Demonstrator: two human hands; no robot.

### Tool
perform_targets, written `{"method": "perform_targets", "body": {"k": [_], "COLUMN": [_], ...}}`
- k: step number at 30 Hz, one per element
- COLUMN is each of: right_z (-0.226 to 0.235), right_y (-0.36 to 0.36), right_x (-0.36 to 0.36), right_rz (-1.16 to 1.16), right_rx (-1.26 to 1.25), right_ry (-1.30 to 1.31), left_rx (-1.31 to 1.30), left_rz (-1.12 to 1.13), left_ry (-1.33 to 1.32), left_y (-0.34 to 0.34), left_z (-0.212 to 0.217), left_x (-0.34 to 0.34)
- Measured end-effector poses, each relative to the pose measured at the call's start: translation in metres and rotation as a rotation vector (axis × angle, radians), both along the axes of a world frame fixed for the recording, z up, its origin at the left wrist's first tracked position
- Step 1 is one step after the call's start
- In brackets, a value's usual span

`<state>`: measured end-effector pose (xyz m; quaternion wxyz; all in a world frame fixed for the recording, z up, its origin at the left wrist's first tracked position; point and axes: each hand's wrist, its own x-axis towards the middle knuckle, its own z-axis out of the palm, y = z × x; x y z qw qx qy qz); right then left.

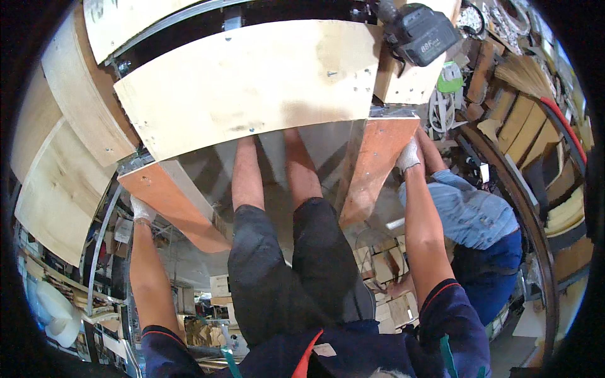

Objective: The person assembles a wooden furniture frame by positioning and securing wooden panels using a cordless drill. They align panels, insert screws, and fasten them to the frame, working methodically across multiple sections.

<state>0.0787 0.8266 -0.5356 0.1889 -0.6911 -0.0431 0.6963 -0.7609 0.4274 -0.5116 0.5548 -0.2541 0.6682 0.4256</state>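
Gripping the orange-faced side panel [170, 201] on my left with my left hand [142, 210], white glove on, fingers closed over its lower edge. My right hand [409, 155], also gloved, is closed on the edge of the right orange panel [375, 170]. Both panels run up to a big pale plywood board [252, 79] across the top of the box frame. My legs in dark shorts [296, 264] sit between the panels. Another person in a blue shirt [469, 214] is just right of my right arm. A cordless drill [419, 31] rests on top, upper right. More plywood sheets [60, 170] stacked at left.
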Motion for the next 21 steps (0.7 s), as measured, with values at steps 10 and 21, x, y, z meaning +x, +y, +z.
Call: {"method": "perform_targets", "body": {"k": [10,21], "right_z": [0.141,0.184], "right_y": [0.098,0.224], "right_x": [-0.18,-0.395], "right_rz": [0.362,1.47], "right_rx": [0.967,1.253], "right_ry": [-1.029,-1.149], "left_rx": [-0.356,0.417], "left_rz": [-0.571,-1.255], "left_ry": [1.408,1.29], "left_y": [0.13,0.446], "left_z": [0.07,0.083], "left_x": [0.122,0.399]}}
